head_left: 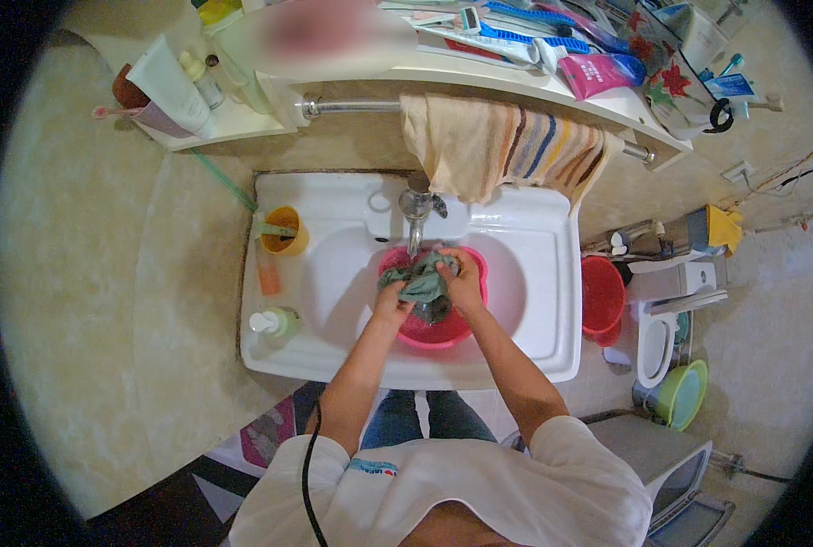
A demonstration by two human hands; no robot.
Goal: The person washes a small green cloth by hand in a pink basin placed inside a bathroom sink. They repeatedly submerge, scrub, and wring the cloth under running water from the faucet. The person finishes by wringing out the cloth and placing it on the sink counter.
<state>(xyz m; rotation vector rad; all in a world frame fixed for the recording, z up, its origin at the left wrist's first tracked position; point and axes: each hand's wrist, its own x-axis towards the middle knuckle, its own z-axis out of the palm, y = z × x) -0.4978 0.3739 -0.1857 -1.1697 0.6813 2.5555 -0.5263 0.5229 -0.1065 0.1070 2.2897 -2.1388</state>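
Observation:
A wet grey-green cloth (422,279) is bunched between my two hands, over a pink basin (438,339) in the white sink (329,319). My left hand (391,303) grips the cloth's left side, its fingers curled into the folds. At the cloth's right side, my right hand (463,284) has its fingers closed on it. Part of the cloth hangs down into the basin. Just above the cloth is the metal faucet (415,214), its spout pointing down at it. The cloth hides some of my fingertips.
On the sink's left ledge stand a yellow cup (285,231) and a pump bottle (274,322). A striped towel (507,150) hangs from a rail behind the faucet. Above runs a shelf (479,73) crowded with tubes and toothbrushes. Right of the sink are a red bucket (602,294) and a toilet (654,345).

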